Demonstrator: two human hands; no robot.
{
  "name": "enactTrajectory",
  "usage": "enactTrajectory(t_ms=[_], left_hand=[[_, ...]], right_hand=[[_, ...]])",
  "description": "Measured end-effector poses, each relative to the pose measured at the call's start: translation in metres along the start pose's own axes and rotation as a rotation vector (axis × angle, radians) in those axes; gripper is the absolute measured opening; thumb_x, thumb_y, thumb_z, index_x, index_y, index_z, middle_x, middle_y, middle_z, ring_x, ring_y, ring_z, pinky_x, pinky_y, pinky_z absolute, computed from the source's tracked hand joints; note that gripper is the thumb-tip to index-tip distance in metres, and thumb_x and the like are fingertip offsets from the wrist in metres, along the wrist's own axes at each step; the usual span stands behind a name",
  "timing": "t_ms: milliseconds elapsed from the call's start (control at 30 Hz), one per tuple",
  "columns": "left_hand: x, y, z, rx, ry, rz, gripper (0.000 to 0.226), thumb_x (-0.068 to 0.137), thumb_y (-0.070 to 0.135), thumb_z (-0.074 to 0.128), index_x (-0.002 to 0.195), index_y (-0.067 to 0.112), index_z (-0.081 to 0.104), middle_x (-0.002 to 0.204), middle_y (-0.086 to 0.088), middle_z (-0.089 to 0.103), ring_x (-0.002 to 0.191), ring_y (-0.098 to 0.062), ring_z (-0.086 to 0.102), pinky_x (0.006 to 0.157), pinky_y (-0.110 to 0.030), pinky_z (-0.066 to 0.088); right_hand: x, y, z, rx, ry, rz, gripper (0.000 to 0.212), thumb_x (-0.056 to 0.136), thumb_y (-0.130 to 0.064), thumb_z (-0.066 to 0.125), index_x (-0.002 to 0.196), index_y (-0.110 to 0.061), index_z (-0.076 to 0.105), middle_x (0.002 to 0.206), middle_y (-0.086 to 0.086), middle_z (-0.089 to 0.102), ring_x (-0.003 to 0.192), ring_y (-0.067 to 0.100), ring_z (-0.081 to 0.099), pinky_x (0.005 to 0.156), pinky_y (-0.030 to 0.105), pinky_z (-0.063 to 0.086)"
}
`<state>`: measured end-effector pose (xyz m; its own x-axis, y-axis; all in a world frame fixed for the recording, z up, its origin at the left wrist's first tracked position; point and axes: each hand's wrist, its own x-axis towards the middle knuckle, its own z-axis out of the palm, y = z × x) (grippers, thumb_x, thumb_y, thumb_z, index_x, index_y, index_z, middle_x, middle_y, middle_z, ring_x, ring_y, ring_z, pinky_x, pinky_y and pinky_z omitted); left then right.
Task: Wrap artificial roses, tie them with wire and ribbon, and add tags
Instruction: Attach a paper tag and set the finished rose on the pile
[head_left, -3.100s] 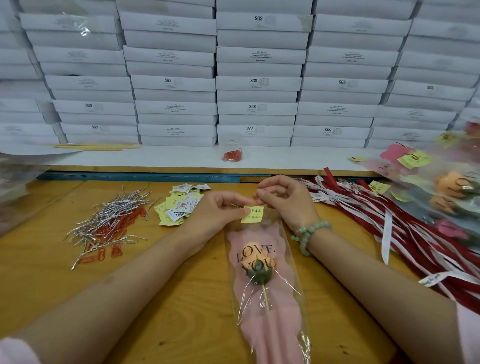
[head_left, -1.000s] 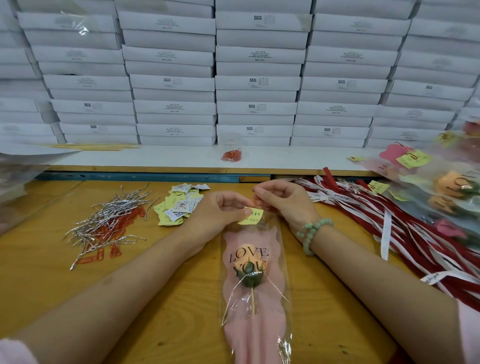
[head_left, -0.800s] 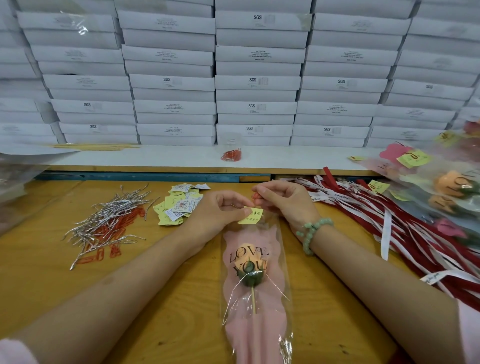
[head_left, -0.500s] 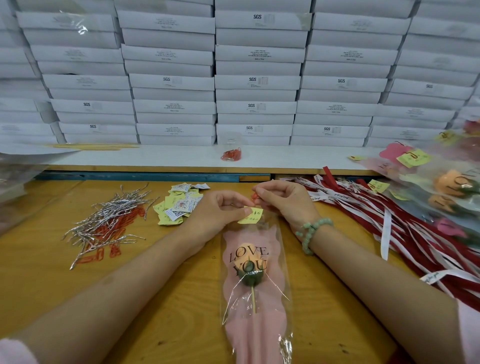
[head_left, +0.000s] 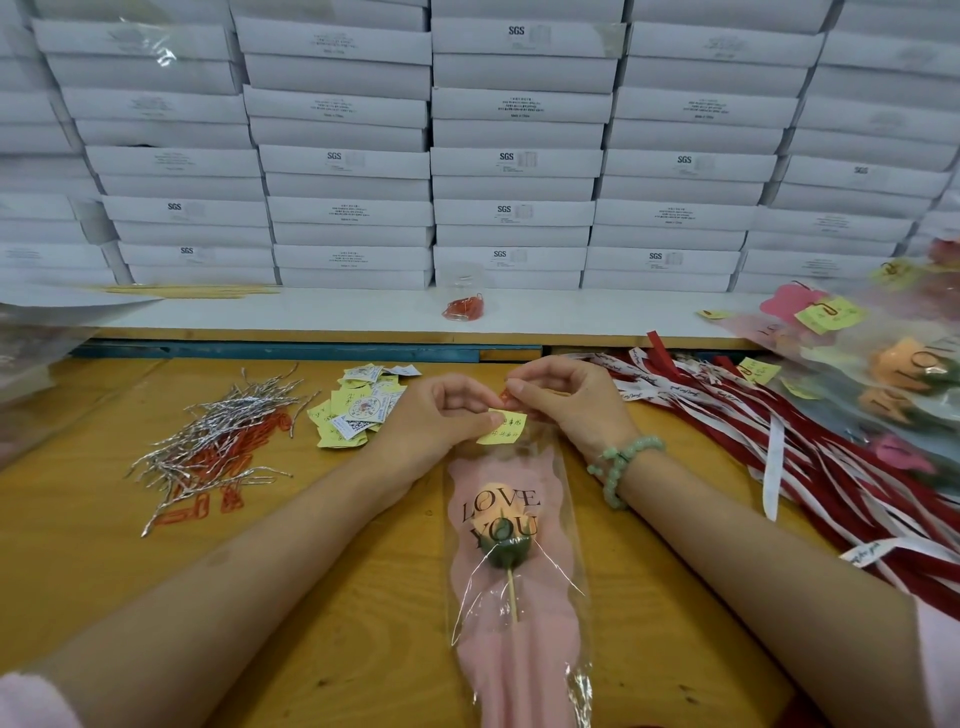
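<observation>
We observe the wrapped rose (head_left: 506, 540) lying flat on the wooden table (head_left: 104, 561), its stem end toward the person. Its container is a clear cellophane sleeve (head_left: 558, 525) printed "LOVE YOU"; inside are a pink paper liner, a peach bloom with a green base, and a thin wooden stick.

At the sleeve's top edge, the left hand (head_left: 441, 415) pinches a yellow tag (head_left: 503, 427) between thumb and forefinger, holding it against the cellophane. The right hand (head_left: 563, 397) meets it from the other side, fingers curled and pinched on a small red clip (head_left: 505, 396) just above the tag. A green bead bracelet (head_left: 621, 467) sits on the right wrist.

To the left of the hands lie loose supplies: a pile of silver wire ties (head_left: 223, 436) mixed with red paper clips, and beside it a heap of yellow and white tags (head_left: 358, 408). To the right, red and white ribbons (head_left: 810, 457) are spread across the table, and further right lie finished wrapped roses (head_left: 893, 364) with tags clipped on.

On the white shelf (head_left: 337, 312) behind, a small clear bag (head_left: 465, 301) holds more red clips. Stacked white boxes (head_left: 514, 161) fill the background; their contents cannot be seen.
</observation>
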<state>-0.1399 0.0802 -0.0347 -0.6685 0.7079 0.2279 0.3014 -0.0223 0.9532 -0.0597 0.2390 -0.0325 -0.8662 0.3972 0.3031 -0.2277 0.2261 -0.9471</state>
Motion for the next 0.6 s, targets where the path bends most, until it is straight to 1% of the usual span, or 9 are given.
enactTrajectory(t_ms=[67,133,267,333,467,600], left_hand=[[-0.0003,0.0001,0.0002,0.002,0.006,0.002,0.012,0.083,0.006,0.074,0.095,0.009,0.072,0.074,0.006,0.072,0.070,-0.004,0.067,0.061,-0.012,0.049],[-0.0002,0.0000,0.0002,0.005,0.024,0.006,0.012,0.083,0.006,0.074,0.094,0.009,0.071,0.074,0.006,0.071,0.068,-0.004,0.067,0.061,-0.012,0.049],[0.0007,-0.0008,0.0000,0.010,0.074,0.001,0.013,0.082,0.005,0.075,0.091,0.011,0.069,0.076,0.001,0.070,0.068,-0.006,0.067,0.061,-0.015,0.050],[0.0009,-0.0010,0.0004,0.011,0.082,-0.001,0.013,0.081,0.005,0.076,0.090,0.012,0.069,0.076,0.000,0.070,0.067,-0.007,0.067,0.060,-0.015,0.050],[0.0007,-0.0011,0.0010,0.041,0.082,0.006,0.013,0.080,0.004,0.077,0.088,0.012,0.069,0.071,0.007,0.070,0.064,-0.004,0.065,0.058,-0.014,0.049],[0.0004,-0.0007,0.0019,0.058,0.092,0.014,0.013,0.079,0.004,0.077,0.087,0.010,0.069,0.069,0.007,0.070,0.063,-0.004,0.066,0.057,-0.013,0.049]], right_hand=[[0.0003,0.0005,-0.0005,0.012,0.004,0.002,0.005,0.085,-0.011,0.070,0.088,-0.014,0.072,0.082,0.007,0.075,0.081,0.019,0.073,0.080,0.035,0.058],[0.0000,0.0003,-0.0004,0.019,0.002,0.011,0.005,0.086,-0.012,0.069,0.087,-0.015,0.072,0.081,0.005,0.075,0.080,0.018,0.073,0.081,0.036,0.057],[-0.0012,-0.0013,0.0003,-0.011,-0.001,0.003,0.004,0.085,-0.014,0.069,0.087,-0.016,0.072,0.078,0.003,0.075,0.076,0.014,0.072,0.071,0.023,0.059],[-0.0011,-0.0016,0.0000,-0.024,0.002,0.004,0.004,0.085,-0.014,0.070,0.088,-0.016,0.072,0.077,0.004,0.075,0.076,0.015,0.072,0.071,0.024,0.059],[-0.0011,-0.0020,0.0003,-0.051,-0.002,0.004,0.004,0.085,-0.014,0.070,0.088,-0.016,0.071,0.075,0.002,0.074,0.075,0.012,0.071,0.071,0.024,0.059],[-0.0014,-0.0030,-0.0001,-0.086,-0.016,-0.005,0.005,0.086,-0.013,0.069,0.091,-0.013,0.071,0.072,-0.001,0.073,0.070,0.007,0.070,0.065,0.017,0.055]])
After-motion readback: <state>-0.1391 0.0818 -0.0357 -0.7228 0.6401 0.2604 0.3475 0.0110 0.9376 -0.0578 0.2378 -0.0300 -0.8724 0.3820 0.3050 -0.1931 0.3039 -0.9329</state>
